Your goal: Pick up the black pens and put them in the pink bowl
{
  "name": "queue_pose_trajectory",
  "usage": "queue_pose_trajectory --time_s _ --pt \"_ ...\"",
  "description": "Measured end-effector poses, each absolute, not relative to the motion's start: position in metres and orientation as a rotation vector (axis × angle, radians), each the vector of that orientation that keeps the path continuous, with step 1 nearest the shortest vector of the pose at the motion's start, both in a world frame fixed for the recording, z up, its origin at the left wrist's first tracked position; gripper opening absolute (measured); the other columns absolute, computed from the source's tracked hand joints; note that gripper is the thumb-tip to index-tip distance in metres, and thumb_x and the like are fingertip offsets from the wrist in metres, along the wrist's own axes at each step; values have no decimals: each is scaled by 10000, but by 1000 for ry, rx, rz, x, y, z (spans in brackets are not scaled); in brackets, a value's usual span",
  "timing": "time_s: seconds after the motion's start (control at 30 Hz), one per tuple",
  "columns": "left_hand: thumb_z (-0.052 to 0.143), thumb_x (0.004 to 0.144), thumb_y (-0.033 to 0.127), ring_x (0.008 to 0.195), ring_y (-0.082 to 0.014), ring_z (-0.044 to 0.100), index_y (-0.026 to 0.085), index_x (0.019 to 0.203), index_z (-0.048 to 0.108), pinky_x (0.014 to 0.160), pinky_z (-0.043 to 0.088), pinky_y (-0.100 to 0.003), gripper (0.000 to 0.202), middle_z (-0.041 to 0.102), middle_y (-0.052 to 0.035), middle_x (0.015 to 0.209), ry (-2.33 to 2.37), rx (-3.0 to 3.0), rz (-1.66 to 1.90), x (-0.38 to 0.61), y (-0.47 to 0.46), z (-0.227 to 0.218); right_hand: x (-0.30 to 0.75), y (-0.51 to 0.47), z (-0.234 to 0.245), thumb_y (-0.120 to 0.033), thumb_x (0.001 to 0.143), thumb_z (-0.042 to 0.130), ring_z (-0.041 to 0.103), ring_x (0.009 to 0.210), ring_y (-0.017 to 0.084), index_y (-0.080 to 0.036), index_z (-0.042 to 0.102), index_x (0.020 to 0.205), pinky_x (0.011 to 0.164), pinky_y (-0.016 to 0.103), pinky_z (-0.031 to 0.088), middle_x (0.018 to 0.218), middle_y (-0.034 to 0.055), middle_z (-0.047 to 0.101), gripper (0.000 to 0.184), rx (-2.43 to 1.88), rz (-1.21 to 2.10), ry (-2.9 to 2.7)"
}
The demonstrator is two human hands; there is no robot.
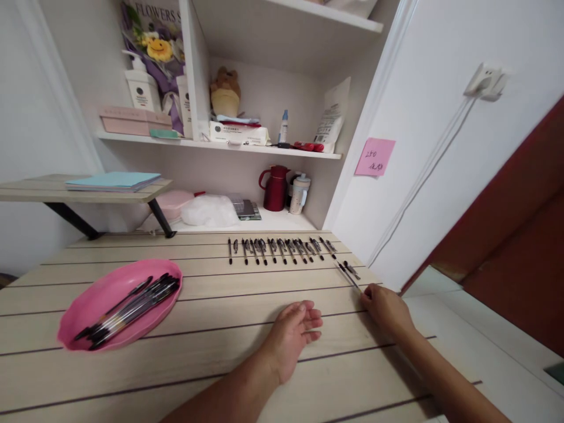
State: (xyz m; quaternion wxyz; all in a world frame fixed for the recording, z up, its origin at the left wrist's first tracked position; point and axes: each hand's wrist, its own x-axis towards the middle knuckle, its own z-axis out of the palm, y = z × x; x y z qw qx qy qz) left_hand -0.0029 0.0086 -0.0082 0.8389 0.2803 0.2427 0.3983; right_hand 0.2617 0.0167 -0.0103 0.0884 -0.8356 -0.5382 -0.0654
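My right hand [385, 308] rests at the right edge of the wooden table [211, 364], its fingers pinched on the end of a thin pen [348, 275] that lies slanted on the tabletop. A pen cap [351, 269] lies just beside that pen. My left hand [294, 332] lies on the table in the middle, palm up, fingers loosely apart, holding nothing. A row of several black pens [279, 249] is laid out side by side along the far part of the table. At the left, a pink oval tray [101, 294] holds several more black pens [132, 308].
Behind the table, white shelves hold a red thermos jug [275, 188], a white cup [299, 194], a plastic bag [209, 210], bottles, boxes and a plush toy. A raised wooden shelf [53, 191] carries a blue notebook [112, 180]. A pink sticky note [374, 156] hangs on the right wall.
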Motion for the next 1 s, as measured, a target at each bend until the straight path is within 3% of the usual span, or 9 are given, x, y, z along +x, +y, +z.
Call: queue_pose_trajectory --time_s 0.33,1.0 --pt "622 705 408 848 -210 561 123 941 570 781 393 -367 373 606 -128 927 503 569 863 -2 8 -9 263 27 -14 -322 785 417 621 745 270 -139 615 749 560 303 374 776 158 661 271 -2586 -224 -1575" --pt "614 713 412 805 -198 568 119 919 574 762 397 -357 361 612 -122 884 489 568 867 -1 10 -13 268 28 -19 -383 790 378 620 757 278 -153 617 740 578 311 382 746 152 660 335 -2536 -200 -1585"
